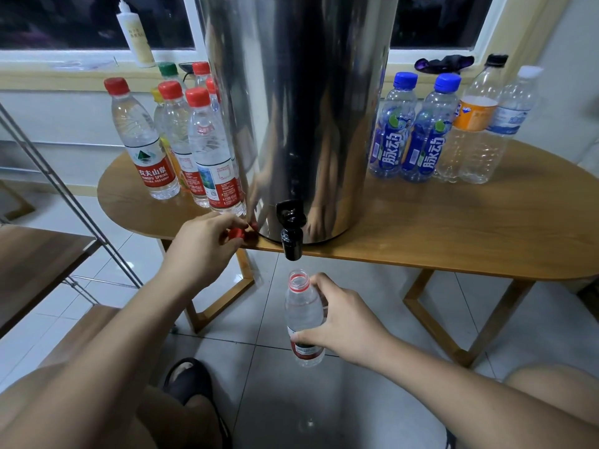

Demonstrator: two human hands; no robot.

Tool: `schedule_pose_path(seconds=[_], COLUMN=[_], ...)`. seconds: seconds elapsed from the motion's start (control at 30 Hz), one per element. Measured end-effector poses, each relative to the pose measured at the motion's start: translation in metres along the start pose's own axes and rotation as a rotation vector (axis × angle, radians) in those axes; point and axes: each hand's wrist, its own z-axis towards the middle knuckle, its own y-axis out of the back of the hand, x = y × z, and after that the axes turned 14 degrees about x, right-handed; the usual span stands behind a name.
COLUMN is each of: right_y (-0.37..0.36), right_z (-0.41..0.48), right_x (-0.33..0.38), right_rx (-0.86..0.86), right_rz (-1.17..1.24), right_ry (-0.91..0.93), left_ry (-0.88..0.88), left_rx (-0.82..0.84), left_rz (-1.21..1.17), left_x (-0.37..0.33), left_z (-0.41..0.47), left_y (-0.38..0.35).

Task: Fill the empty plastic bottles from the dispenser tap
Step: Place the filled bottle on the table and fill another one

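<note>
Lower centre, right grip (343,319) curled round the uncapped bottle (301,307), upright with its mouth seemingly straight below the tap (291,236), while left grip (207,244) pinched the red cap (236,233) at the tabletop (453,228) edge.

Brown shorts (168,426), black slide sandal (186,375), bare forearms (129,335)

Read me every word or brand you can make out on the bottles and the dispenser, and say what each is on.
"农夫山泉": red label of the leftmost red-capped bottle.
"NONGFU SPRING": same label, just below.
"脉动": the left blue-capped bottle and the right blue-capped bottle.
Too small or blurred: fine print on the other red-labelled bottles, orange-label bottle, white squeeze bottle, held bottle.
Dispenser: no text visible.
</note>
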Motion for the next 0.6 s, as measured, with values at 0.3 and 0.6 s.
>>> schedule_pose_path(seconds=[0.3,0.6], right_y=[0.003,0.002], right_z=[-0.004,-0.004], right_x=[-0.002,0.001], right_rx=[-0.003,0.019], right_rz=[-0.003,-0.029], right_ry=[0.003,0.013], left_ry=[-0.036,-0.118], left_rx=[0.215,0.375], left_rz=[-0.181,-0.362], left_x=[-0.044,-0.071], left_z=[-0.021,-0.034], left_y=[0.008,0.009])
